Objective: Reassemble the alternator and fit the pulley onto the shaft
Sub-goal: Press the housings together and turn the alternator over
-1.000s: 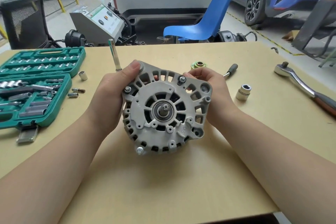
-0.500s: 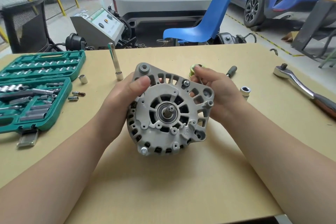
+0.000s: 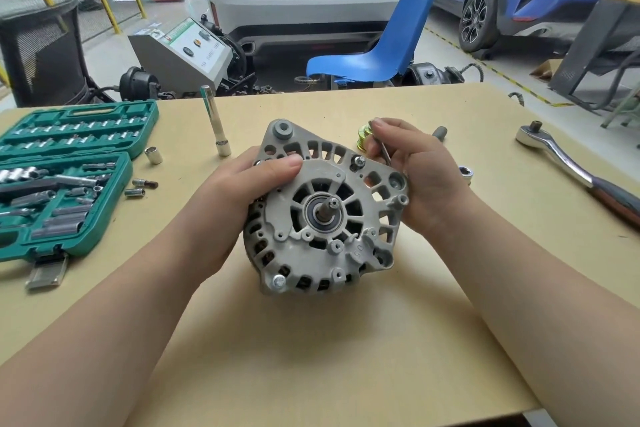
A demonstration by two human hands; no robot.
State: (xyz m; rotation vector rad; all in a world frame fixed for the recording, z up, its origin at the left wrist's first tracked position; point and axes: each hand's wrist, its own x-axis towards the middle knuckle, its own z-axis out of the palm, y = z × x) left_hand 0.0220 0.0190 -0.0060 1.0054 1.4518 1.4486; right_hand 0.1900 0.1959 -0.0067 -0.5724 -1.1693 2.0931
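- Head view: alternator (image 3: 325,215) sits on the bench (image 3: 311,357), shaft (image 3: 327,208) bare and facing me.
- My left hand (image 3: 252,191) grips the alternator's left rim, thumb across the front housing.
- My right hand (image 3: 415,177) is at its upper-right edge, fingers curled, pinching a thin metal rod (image 3: 383,151).
- Pulley (image 3: 364,138) lies just behind the alternator, touching my right fingertips.
- Ratchet (image 3: 568,166) is far right of the alternator, socket case (image 3: 62,177) far left.

Alternator (image 3: 325,215) mid-table (image 3: 311,357); socket case (image 3: 65,180) left, ratchet (image 3: 575,170) right, pulley (image 3: 364,137) behind
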